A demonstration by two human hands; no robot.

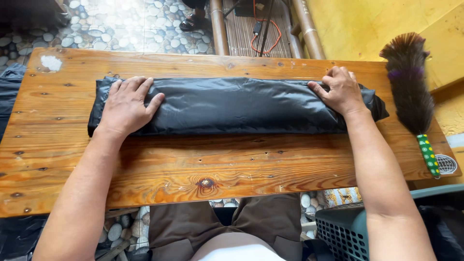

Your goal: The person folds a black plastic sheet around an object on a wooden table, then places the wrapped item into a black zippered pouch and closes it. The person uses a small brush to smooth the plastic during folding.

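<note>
On the tabletop [159, 169]: lying crosswise, black plastic bag [232, 105], already folded into long strip.
Left hand [126, 104]: pressing flat, open.
Right hand [342, 90]: pressing, fingers bent.
Remaining: folding shorter, seemingly.

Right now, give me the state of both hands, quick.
Left hand: open, palm flat on the left end of the folded black plastic sheet.
Right hand: open, fingers curled, pressing on the sheet's right end; no grasp can be seen.

Folded sheet [237, 106] on table [193, 169], duster [411, 92] right.
</note>
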